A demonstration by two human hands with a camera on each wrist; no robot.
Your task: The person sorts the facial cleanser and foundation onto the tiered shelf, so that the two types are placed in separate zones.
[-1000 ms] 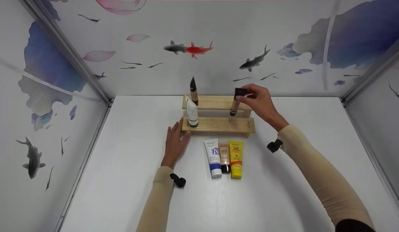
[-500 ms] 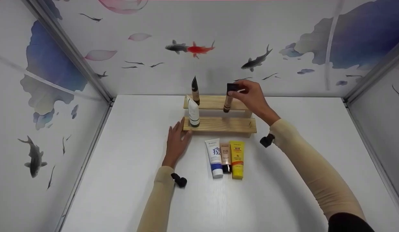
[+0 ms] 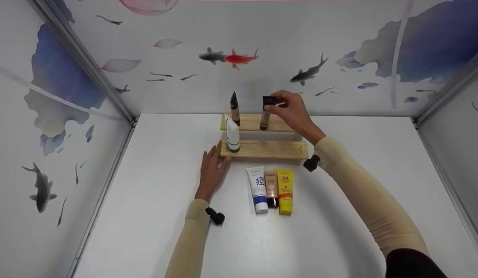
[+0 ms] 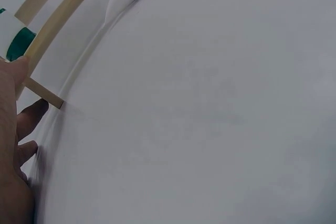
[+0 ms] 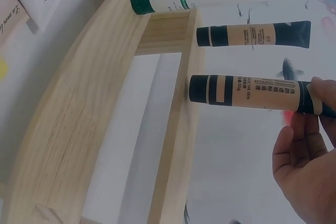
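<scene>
My right hand (image 3: 291, 110) pinches the black crimped end of a beige-and-black foundation tube (image 5: 252, 92). The tube stands cap down at the middle of the rear shelf; whether its cap bears weight there I cannot tell. To its left a similar black-and-beige tube (image 3: 235, 110) stands on the same shelf. A white tube (image 3: 233, 136) with a green cap (image 4: 22, 43) stands at the left of the front shelf. At the left end of the two-tier wooden rack (image 3: 267, 150), my left hand (image 3: 212, 170) holds the corner, thumb in front and fingers along the side.
Three tubes lie side by side before the rack: a white-and-blue one (image 3: 258, 189), a beige BB cream (image 3: 271, 187) and a yellow one (image 3: 285, 191). The white table (image 3: 153, 231) is bounded by printed panels; the back panel (image 3: 262, 77) rises close behind the rack.
My right hand has carried the foundation tube leftward from the rack's right end to mid rear shelf, and the tube has become more upright. My left hand stays at the rack's left end.
</scene>
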